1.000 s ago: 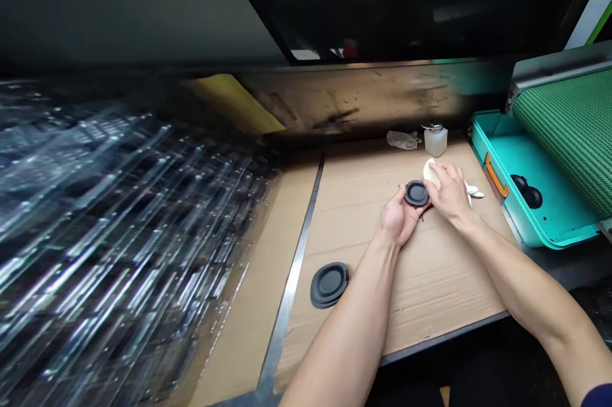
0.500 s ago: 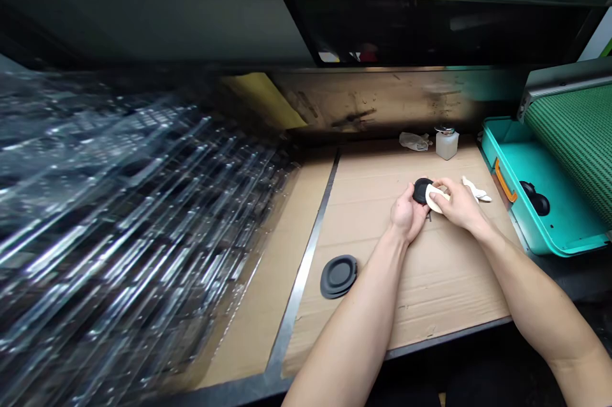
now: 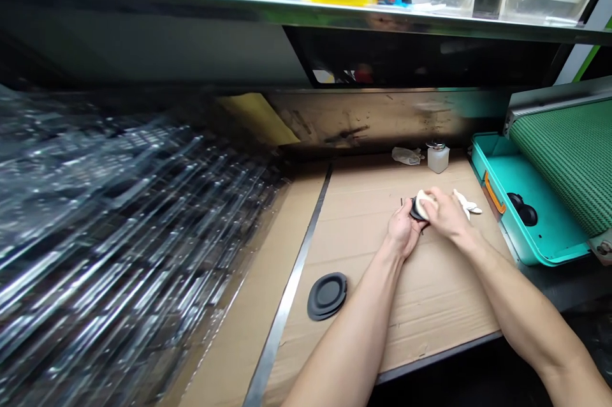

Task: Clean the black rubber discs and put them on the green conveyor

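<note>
Black disc [image 3: 415,211], apparently in left hand [image 3: 402,229]

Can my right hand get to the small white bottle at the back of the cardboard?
Probably yes: nothing stands between the right hand and the bottle, though that hand now holds a white pad.
</note>
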`<act>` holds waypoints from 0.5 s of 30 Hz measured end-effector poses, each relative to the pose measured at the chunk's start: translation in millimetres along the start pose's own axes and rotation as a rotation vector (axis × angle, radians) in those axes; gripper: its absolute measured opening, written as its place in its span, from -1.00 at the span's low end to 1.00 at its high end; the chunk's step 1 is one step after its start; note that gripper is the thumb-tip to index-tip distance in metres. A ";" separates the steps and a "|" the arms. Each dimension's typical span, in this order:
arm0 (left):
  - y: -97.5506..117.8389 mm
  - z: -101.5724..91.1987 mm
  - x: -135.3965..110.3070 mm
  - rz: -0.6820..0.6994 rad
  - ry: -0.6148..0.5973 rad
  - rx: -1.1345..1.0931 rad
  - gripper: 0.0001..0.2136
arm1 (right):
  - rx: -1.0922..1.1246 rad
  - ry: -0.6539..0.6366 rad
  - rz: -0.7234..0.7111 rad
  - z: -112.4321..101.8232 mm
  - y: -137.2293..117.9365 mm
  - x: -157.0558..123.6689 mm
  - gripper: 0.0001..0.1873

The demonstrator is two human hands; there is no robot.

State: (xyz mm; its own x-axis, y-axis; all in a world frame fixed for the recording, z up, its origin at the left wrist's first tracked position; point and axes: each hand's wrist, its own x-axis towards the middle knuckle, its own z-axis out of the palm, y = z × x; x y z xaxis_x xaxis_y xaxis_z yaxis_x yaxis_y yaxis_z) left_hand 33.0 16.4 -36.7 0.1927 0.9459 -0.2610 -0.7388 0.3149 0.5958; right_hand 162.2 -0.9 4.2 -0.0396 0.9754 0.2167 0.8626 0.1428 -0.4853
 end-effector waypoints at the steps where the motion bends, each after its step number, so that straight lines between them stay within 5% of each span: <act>1: -0.2 -0.1 0.1 -0.006 0.000 -0.005 -0.69 | -0.062 -0.022 -0.007 2.6 -4.8 -0.7 -0.65; 5: -0.1 -1.5 0.0 -0.015 0.006 -0.001 -0.65 | -0.276 0.009 0.115 9.9 -16.4 -2.2 -0.59; 15: 1.9 -1.9 2.6 -0.024 0.025 0.006 -0.63 | -0.301 -0.028 0.084 15.1 -17.3 -2.8 -0.58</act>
State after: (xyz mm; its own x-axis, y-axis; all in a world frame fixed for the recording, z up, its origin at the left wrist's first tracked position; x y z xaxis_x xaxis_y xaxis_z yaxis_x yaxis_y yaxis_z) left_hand 30.8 19.3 -37.7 0.1936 0.9359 -0.2942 -0.7304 0.3377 0.5937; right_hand 139.8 -3.6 -0.8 0.0274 0.9866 0.1611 0.9737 0.0101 -0.2274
